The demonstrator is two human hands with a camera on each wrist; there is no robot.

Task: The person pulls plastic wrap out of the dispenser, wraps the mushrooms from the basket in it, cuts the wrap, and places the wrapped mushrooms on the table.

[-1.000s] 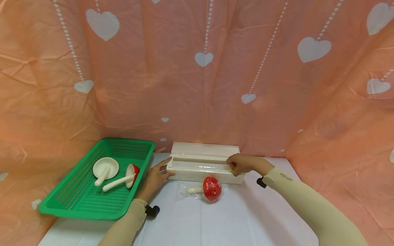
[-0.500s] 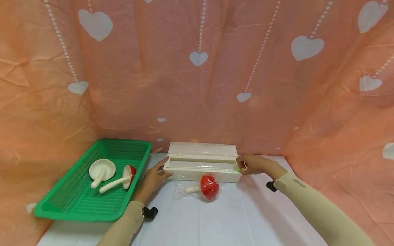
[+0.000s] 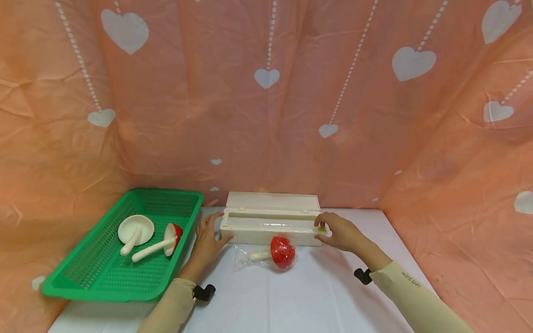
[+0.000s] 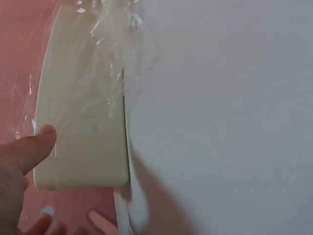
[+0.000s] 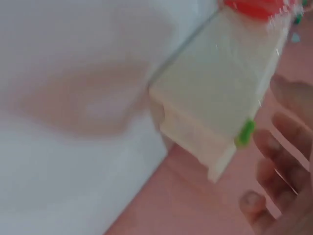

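Observation:
A white cling film dispenser (image 3: 266, 237) lies across the table in the head view, its lid (image 3: 272, 201) raised. Clear film (image 4: 105, 63) hangs over its front. My left hand (image 3: 208, 238) holds the dispenser's left end, thumb on the front edge. By the right end is my right hand (image 3: 341, 231), fingers spread and loosely bent beside a green slide cutter (image 5: 245, 133); they look apart from it in the blurred right wrist view. In front of the dispenser lies a red-capped toy mushroom (image 3: 282, 253) in clear film.
To the left stands a green plastic basket (image 3: 104, 295) holding two toy mushrooms, one with its pale underside (image 3: 136, 230) up and one red-capped (image 3: 170, 240) on its side. A pink curtain (image 3: 266, 138) with white hearts hangs behind the white table (image 3: 308, 296).
My right hand slid right along the dispenser with the green cutter to its right end, then let go and spread its fingers. My left hand stays at the left end.

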